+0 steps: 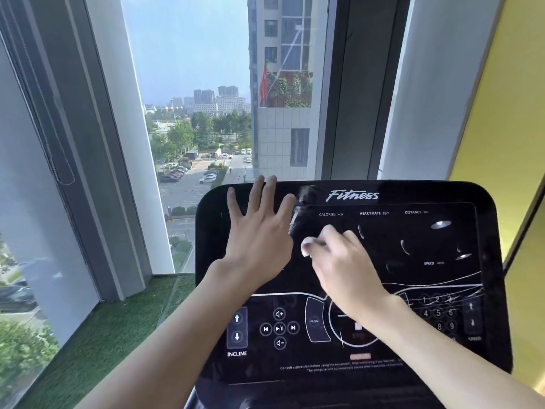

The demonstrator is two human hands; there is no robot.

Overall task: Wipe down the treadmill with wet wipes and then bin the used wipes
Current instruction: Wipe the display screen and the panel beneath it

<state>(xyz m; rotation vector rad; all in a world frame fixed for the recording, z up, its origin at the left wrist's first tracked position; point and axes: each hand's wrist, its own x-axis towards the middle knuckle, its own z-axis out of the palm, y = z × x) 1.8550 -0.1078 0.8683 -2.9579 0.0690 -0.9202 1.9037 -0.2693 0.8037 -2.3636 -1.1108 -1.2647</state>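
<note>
The treadmill's glossy black console [442, 246] fills the lower right of the head view, with printed buttons and a "Fitness" logo. My left hand [259, 231] lies flat on the console's upper left, fingers spread and straight. My right hand [342, 261] is on the middle of the display, fingers curled round a small white wet wipe [308, 246] that shows at the fingertips and is pressed to the glass. Wet streaks and smears mark the panel near the logo and at the lower right.
Tall windows [191, 98] stand just behind the console, with a bead cord hanging at the left. Green artificial turf [103, 335] covers the floor left of the treadmill. A yellow wall [507, 128] rises at the right. No bin is in view.
</note>
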